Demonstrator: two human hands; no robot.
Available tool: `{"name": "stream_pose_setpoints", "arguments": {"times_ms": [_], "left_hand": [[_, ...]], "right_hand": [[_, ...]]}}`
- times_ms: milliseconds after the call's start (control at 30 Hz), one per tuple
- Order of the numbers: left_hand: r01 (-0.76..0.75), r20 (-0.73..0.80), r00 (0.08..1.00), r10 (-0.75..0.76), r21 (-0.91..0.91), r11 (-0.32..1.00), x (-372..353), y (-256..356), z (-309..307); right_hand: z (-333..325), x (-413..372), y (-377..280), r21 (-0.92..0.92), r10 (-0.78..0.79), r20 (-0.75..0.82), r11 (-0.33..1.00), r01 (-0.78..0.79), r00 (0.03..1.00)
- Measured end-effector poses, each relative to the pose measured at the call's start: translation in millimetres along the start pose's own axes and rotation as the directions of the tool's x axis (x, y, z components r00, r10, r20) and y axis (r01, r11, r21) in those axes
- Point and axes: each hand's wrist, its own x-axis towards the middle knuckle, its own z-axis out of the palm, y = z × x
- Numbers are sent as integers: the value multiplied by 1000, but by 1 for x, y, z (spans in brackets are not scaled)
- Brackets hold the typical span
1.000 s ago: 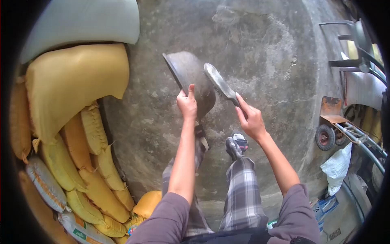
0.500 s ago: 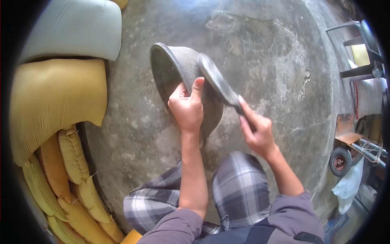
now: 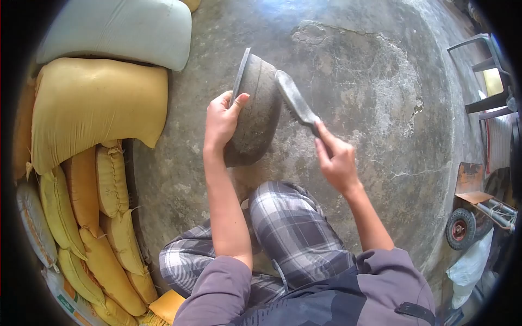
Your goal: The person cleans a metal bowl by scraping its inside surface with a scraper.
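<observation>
A grey basin (image 3: 254,108) is tipped on its side in front of me, its opening facing left and its worn outer wall facing right. My left hand (image 3: 221,119) grips the rim, thumb on the outside and fingers curled over to the inside, where they are partly hidden. In my right hand (image 3: 337,160) is a brush (image 3: 296,99), held by its dark handle with the forefinger stretched along it. The brush head slants up to the left, bristles towards the basin, its tip right at the outer wall.
Stacked sacks, a large yellow one (image 3: 100,108) and a pale one (image 3: 119,32) among them, line the left side. On the right stand a dark chair (image 3: 486,76), a hand truck with a wheel (image 3: 460,229) and a white plastic bag (image 3: 468,269). The concrete floor (image 3: 348,70) is cracked.
The basin has turned so its outer wall shows more and its inside is hidden. My left hand has shifted left with it; the brush stays near the outer wall. My view has shifted slightly.
</observation>
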Motion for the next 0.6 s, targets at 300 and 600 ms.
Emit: {"name": "stream_pose_setpoints", "arguments": {"times_ms": [300,600], "left_hand": [[-94,-120,989,88,-39,995,-30,-22,10],[-168,-211,966,151,-67,984,-29,-35,7]], "right_hand": [[53,85,-47,-35,13,-32,999,-14,999],[53,64,-66,-111,-31,92,993,42,995]]}}
